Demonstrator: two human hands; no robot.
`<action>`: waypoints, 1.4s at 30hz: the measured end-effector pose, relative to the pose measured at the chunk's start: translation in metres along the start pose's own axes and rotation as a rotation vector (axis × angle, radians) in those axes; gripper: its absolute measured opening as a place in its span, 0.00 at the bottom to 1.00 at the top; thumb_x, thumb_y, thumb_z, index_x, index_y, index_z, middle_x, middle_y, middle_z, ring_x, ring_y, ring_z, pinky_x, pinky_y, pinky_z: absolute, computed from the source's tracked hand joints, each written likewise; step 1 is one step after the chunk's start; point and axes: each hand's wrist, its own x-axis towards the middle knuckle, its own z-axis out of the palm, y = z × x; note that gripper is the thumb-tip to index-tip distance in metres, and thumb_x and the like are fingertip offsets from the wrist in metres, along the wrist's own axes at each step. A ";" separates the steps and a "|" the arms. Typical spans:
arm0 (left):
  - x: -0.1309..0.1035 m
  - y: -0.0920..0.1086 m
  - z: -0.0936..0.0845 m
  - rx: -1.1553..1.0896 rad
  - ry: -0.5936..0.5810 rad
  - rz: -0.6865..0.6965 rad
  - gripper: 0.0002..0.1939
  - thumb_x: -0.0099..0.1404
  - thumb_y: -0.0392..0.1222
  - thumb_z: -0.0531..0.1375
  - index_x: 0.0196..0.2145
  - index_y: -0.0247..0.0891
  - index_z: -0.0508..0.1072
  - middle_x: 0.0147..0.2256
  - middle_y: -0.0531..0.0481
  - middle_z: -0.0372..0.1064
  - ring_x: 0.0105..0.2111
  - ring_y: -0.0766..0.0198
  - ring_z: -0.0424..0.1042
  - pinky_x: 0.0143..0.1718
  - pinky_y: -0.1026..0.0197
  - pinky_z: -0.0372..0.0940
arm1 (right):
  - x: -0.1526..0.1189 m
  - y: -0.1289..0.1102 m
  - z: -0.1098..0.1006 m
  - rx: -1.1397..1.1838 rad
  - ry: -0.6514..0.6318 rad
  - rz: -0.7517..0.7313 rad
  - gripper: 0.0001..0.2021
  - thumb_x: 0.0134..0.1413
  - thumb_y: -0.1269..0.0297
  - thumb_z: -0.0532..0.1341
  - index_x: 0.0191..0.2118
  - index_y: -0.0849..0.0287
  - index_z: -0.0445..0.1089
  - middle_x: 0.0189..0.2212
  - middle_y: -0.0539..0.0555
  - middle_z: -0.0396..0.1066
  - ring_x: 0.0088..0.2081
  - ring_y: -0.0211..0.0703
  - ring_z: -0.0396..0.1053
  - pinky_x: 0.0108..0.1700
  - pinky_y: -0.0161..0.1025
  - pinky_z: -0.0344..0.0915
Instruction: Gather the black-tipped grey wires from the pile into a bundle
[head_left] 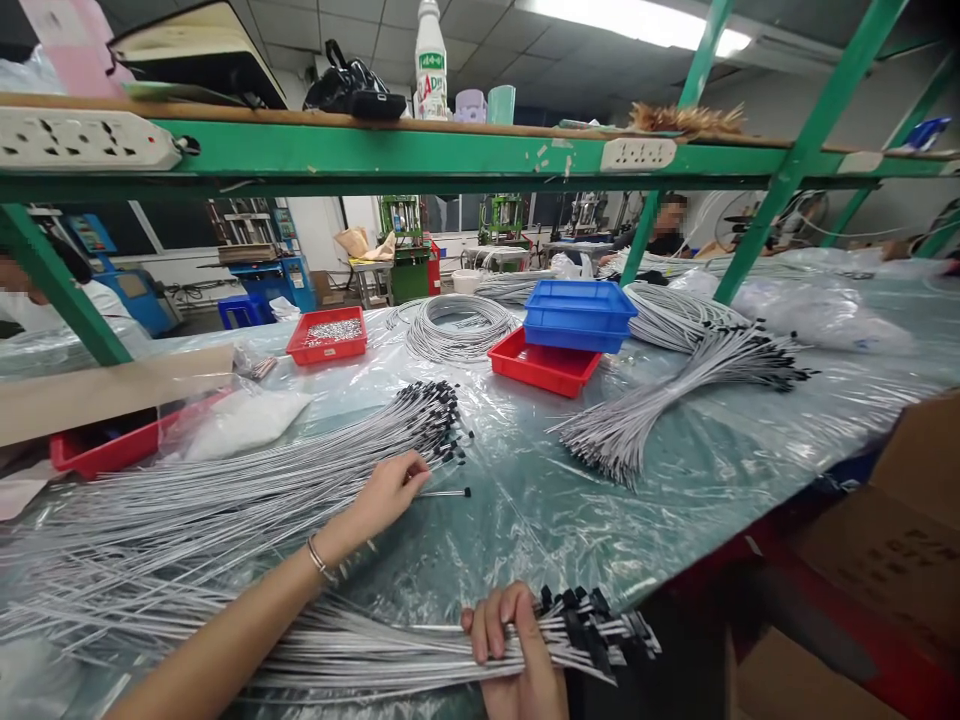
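My left hand (390, 490), with a bracelet at its wrist, has its fingers pinched together beside a loose pile of thin grey-white cables (300, 460). A single cable with a black connector (466, 492) sticks out to the right from under the thumb; the exact contact is partly hidden. At the near edge, my right hand (517, 640) is wrapped round a bundle of the same cables (375, 645), close to their black connector ends (592, 625). The bundle's tails run left under my left forearm.
Another cable bundle (645, 420) lies to the right. Behind are stacked blue trays (577, 315), red trays (540, 365), a red tray of small parts (328, 350) and a cable coil (457, 325). A green shelf frame (450, 155) crosses above. Cardboard boxes (900, 520) stand right; people sit beyond.
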 end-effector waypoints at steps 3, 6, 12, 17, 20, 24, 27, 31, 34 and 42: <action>0.001 0.007 -0.009 -0.022 0.052 0.022 0.09 0.65 0.40 0.49 0.33 0.36 0.66 0.31 0.51 0.65 0.32 0.66 0.64 0.34 0.65 0.56 | -0.001 -0.001 0.002 -0.001 -0.002 -0.001 0.14 0.50 0.57 0.59 0.21 0.60 0.62 0.14 0.45 0.53 0.18 0.32 0.54 0.34 0.37 0.57; -0.007 0.033 -0.018 -0.174 0.077 0.026 0.09 0.63 0.41 0.51 0.31 0.36 0.68 0.28 0.52 0.65 0.28 0.67 0.63 0.29 0.66 0.56 | -0.001 -0.001 0.005 -0.053 0.028 0.007 0.10 0.48 0.57 0.61 0.25 0.59 0.66 0.14 0.45 0.53 0.17 0.30 0.53 0.34 0.36 0.57; -0.046 0.097 -0.027 -0.247 -0.109 0.276 0.11 0.66 0.42 0.48 0.33 0.37 0.67 0.30 0.52 0.66 0.28 0.69 0.63 0.31 0.68 0.56 | 0.004 -0.001 -0.007 -0.117 0.146 0.067 0.18 0.39 0.57 0.67 0.41 0.50 0.70 0.26 0.47 0.65 0.20 0.29 0.57 0.32 0.34 0.59; -0.047 0.103 -0.037 -0.276 -0.258 0.236 0.11 0.66 0.43 0.50 0.30 0.37 0.68 0.27 0.56 0.67 0.28 0.71 0.65 0.31 0.70 0.56 | 0.001 -0.001 -0.013 -0.154 0.078 0.063 0.10 0.41 0.58 0.66 0.32 0.55 0.73 0.25 0.48 0.65 0.23 0.30 0.58 0.36 0.34 0.60; -0.043 0.101 -0.045 -0.337 -0.305 0.267 0.11 0.64 0.42 0.53 0.26 0.36 0.69 0.26 0.56 0.67 0.27 0.73 0.65 0.31 0.71 0.56 | -0.002 0.001 -0.010 -0.182 0.105 -0.012 0.13 0.43 0.59 0.65 0.38 0.53 0.71 0.25 0.48 0.65 0.25 0.32 0.58 0.37 0.34 0.60; -0.042 0.103 -0.046 -0.395 -0.436 0.369 0.14 0.66 0.40 0.50 0.26 0.36 0.69 0.28 0.55 0.69 0.30 0.72 0.67 0.36 0.71 0.57 | -0.002 0.004 -0.010 -0.195 0.123 0.016 0.12 0.40 0.56 0.66 0.31 0.56 0.72 0.35 0.51 0.67 0.24 0.31 0.58 0.37 0.35 0.61; -0.031 0.085 -0.039 -0.266 -0.342 0.244 0.17 0.66 0.46 0.48 0.28 0.36 0.70 0.26 0.53 0.66 0.27 0.69 0.64 0.32 0.67 0.57 | -0.001 0.004 -0.007 -0.182 0.198 -0.020 0.13 0.41 0.53 0.65 0.25 0.58 0.68 0.37 0.50 0.66 0.33 0.36 0.63 0.42 0.35 0.59; -0.009 0.036 -0.014 0.090 -0.058 -0.052 0.12 0.61 0.46 0.55 0.40 0.37 0.67 0.39 0.45 0.61 0.41 0.58 0.60 0.41 0.58 0.55 | 0.002 0.002 0.000 -0.111 0.171 -0.013 0.15 0.43 0.52 0.63 0.22 0.58 0.62 0.27 0.49 0.65 0.38 0.40 0.63 0.46 0.36 0.56; -0.004 0.011 0.002 0.221 -0.107 -0.151 0.10 0.58 0.46 0.58 0.36 0.37 0.68 0.39 0.44 0.59 0.42 0.51 0.57 0.40 0.53 0.53 | 0.004 0.000 0.001 -0.061 0.035 0.021 0.15 0.46 0.55 0.62 0.21 0.59 0.61 0.16 0.46 0.54 0.23 0.35 0.58 0.42 0.38 0.58; -0.027 0.050 -0.024 -0.276 -0.147 -0.051 0.10 0.66 0.45 0.48 0.32 0.36 0.61 0.25 0.54 0.62 0.24 0.67 0.59 0.27 0.65 0.51 | 0.006 -0.001 -0.001 -0.131 0.148 0.029 0.15 0.41 0.64 0.67 0.39 0.58 0.69 0.15 0.43 0.49 0.18 0.29 0.51 0.35 0.36 0.58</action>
